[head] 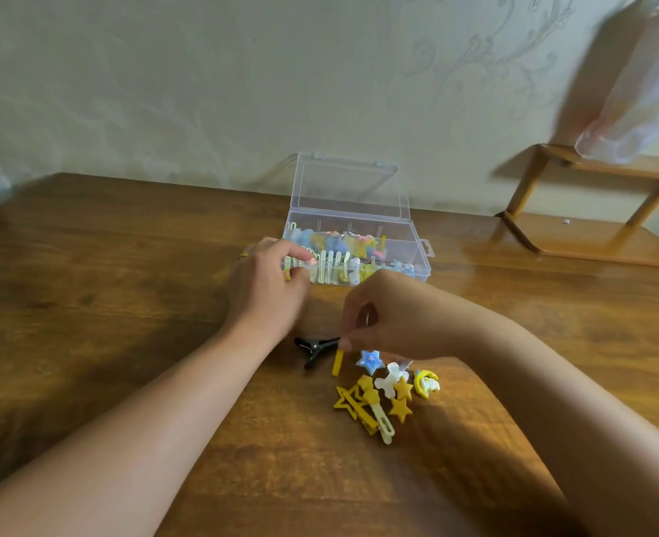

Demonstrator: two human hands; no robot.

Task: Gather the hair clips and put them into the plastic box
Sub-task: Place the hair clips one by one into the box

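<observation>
Right hand (388,315) pinches the top of a yellow bar clip (338,362) at its fingertips, clip hanging upright, lower end near or on the table (107,284) — can't tell if it's fully lifted. Left hand (268,288) sits at the near-left corner of the plastic box (421,246), fingers curled at the front wall, seemingly pinching something small and yellowish there; not clear what. Box is open, lid up against the wall, already holding many clips in its compartments. Still loose on the table: black claw clip (314,348) just beside the yellow one, blue star clip (370,361), and a heap of yellow star clips (374,401) plus a moon clip (426,383). Risks — the thin fingertip pinch could let the bar clip swing or drop short of the box; the right wrist hovers over the heap and could scatter it; a push from the left hand could slide the light box.
</observation>
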